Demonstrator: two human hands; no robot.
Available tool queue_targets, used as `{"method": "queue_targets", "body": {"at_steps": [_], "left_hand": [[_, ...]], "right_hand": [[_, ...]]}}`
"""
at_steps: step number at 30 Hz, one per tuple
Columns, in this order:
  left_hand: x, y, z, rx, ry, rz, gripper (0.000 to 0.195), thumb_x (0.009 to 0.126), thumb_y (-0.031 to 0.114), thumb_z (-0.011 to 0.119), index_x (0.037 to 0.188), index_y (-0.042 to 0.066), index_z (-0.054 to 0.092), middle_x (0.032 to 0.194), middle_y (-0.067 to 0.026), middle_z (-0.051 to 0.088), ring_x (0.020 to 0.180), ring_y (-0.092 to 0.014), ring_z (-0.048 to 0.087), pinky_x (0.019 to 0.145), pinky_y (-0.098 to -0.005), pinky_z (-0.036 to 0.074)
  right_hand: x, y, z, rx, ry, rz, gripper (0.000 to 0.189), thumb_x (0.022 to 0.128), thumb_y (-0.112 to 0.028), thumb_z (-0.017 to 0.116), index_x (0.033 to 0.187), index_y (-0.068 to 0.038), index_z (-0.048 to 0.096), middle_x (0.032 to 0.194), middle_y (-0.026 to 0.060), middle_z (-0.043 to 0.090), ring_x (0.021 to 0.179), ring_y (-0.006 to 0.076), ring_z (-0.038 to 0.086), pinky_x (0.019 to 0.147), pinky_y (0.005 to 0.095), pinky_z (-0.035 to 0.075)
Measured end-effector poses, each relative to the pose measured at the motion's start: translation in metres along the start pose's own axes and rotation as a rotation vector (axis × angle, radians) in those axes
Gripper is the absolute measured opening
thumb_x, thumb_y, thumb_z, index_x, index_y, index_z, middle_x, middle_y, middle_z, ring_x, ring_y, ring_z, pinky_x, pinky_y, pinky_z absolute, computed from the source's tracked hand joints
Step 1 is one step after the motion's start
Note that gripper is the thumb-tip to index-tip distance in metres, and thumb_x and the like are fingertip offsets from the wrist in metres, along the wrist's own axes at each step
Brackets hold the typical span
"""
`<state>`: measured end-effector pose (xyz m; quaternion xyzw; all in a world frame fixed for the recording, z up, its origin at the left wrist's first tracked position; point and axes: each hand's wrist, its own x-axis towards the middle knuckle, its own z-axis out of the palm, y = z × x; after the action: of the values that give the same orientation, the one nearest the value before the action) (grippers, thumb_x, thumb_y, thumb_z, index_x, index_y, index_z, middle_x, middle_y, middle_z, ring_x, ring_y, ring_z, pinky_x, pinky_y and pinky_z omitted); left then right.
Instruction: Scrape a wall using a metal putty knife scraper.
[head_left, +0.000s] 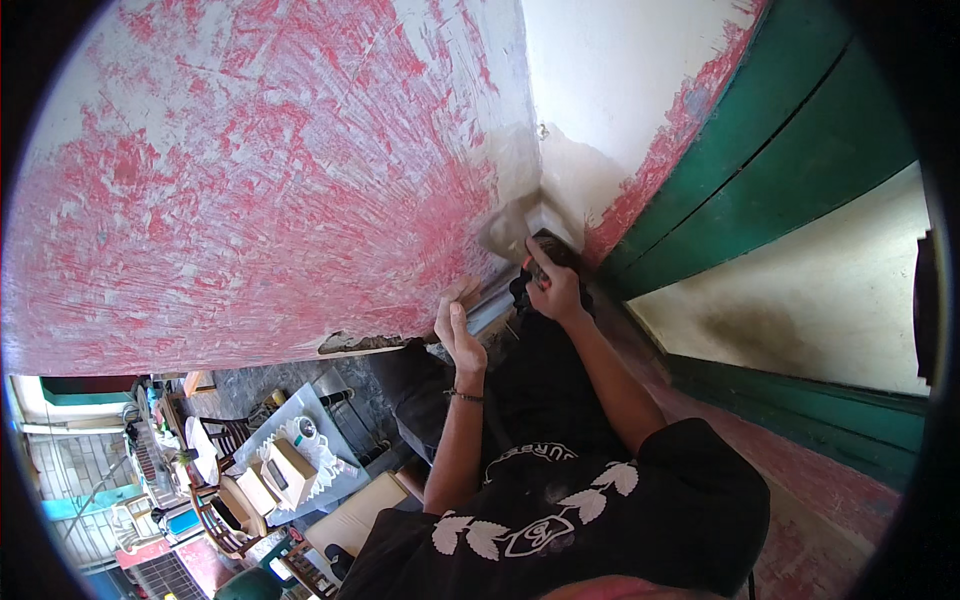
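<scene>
My right hand grips a dark hand tool with orange parts, low in the corner where two walls meet; its index finger points along it. The tool's working end is hard to make out against the blurred grey area there. My left hand is raised to the left of it, fingers bent and near the wall, with nothing seen in it; whether it touches the wall I cannot tell. The large wall shows patchy, scraped red paint over white. The adjoining wall is white with a red edge.
A green wooden frame stands at the right. Along the large wall's lower edge is a broken gap. Behind, at lower left, are a glass-topped table with a cardboard box, wooden chairs and a cushioned seat.
</scene>
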<state>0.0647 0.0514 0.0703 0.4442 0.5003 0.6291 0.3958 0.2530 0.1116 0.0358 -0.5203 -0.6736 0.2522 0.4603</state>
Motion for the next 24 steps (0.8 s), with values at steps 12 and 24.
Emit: {"method": "queue_targets", "body": {"at_steps": [12,24], "left_hand": [[0.002,0.002,0.009,-0.025,-0.022,0.032,0.063,0.108,0.047,0.044,0.133,-0.009,0.058,0.128,-0.0246,0.067,0.119,-0.035,0.066,0.1,-0.0454,0.052],[0.0,0.0,-0.006,-0.019,0.008,0.022,0.064,0.108,0.048,0.044,0.134,-0.009,0.057,0.126,-0.0246,0.068,0.119,-0.035,0.066,0.099,-0.0461,0.053]], "right_hand": [[0.099,-0.055,-0.056,0.073,0.29,-0.345,0.069,0.075,-0.001,0.061,0.144,-0.006,0.061,0.092,0.01,0.07,0.06,0.0215,0.055,0.064,0.0351,0.052],[-0.004,-0.007,-0.028,-0.015,-0.087,0.001,0.076,0.074,-0.008,0.065,0.149,-0.021,0.058,0.07,0.0178,0.065,0.064,0.0381,0.067,0.065,0.0438,0.055]]}}
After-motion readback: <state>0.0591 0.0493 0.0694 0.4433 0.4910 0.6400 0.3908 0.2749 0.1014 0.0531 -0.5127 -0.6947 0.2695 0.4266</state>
